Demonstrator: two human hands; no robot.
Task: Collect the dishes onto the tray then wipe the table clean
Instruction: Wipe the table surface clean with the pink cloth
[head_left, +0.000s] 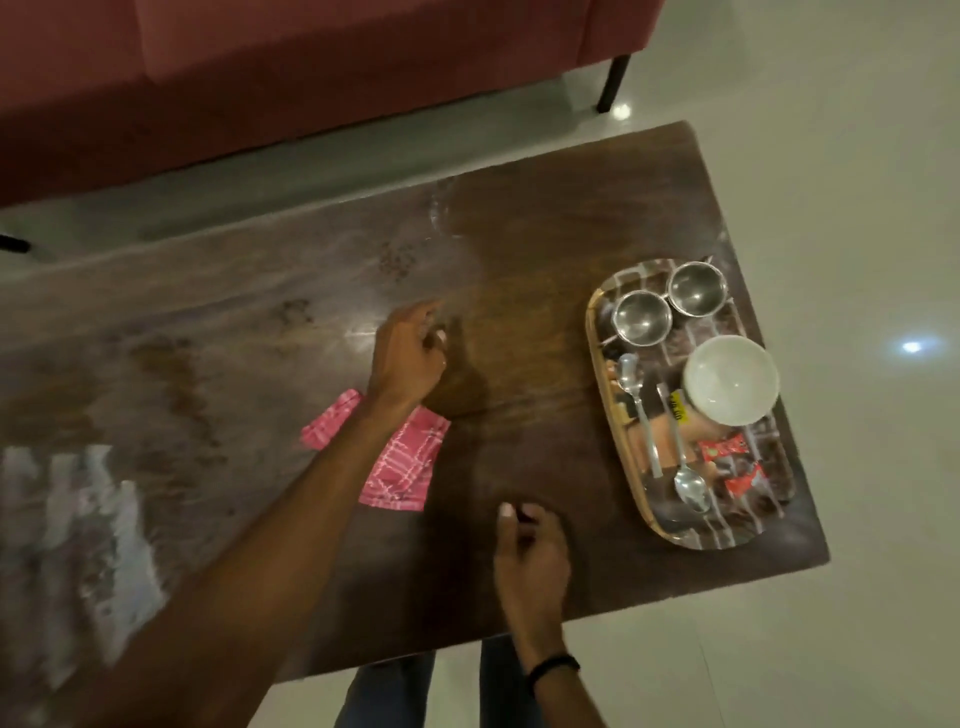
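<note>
An oval tray (608, 415) stands at the right end of the dark wooden table (545, 218). On it are two steel bowls (641, 318) (696, 289), a white bowl (731, 378), two spoons (688, 480) and red wrappers (727, 457). A pink checked cloth (402, 465) lies flat near the table's middle. My left hand (410, 353) hovers just beyond the cloth with loosely curled fingers and holds nothing; its forearm crosses over the cloth. My right hand (530, 556) hangs over the near table edge, fingers loosely curled, empty, left of the tray.
Smudges and crumb-like specks (397, 257) mark the tabletop's middle and left. A red sofa (311, 67) stands behind the table, with one black leg (613, 83) on the pale tiled floor. My legs (389, 691) show below the near edge.
</note>
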